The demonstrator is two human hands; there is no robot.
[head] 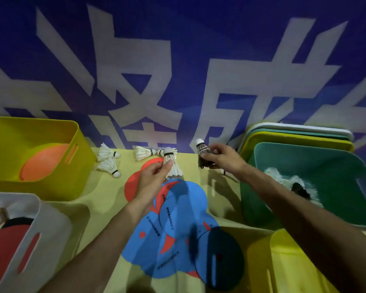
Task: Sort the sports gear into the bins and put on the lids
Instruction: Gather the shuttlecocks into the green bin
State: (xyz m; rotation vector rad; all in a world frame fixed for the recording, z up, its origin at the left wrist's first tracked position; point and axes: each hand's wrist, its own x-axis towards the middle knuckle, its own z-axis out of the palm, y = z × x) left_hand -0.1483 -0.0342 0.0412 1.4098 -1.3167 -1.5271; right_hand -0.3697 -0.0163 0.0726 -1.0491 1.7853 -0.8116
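Observation:
My left hand (pixel 153 179) pinches a white shuttlecock (pixel 172 163), cork end up, above the flat discs. My right hand (pixel 222 157) grips a black shuttlecock (pixel 202 154) just left of the green bin (pixel 317 157), which holds white and dark shuttlecocks (pixel 292 182). Three more white shuttlecocks lie at the table's back: two at the left (pixel 109 160) and one in the middle (pixel 145 153). Blue and red flat discs (pixel 178 225) overlap on the yellow table.
A yellow bin (pixel 76 134) at back left holds an orange disc (pixel 44 161). A white bin (pixel 51 225) at front left holds a red paddle. Another yellow bin (pixel 294 267) stands at front right. Stacked lids (pixel 300 132) lean behind the green bin. A blue banner (pixel 178 60) hangs behind.

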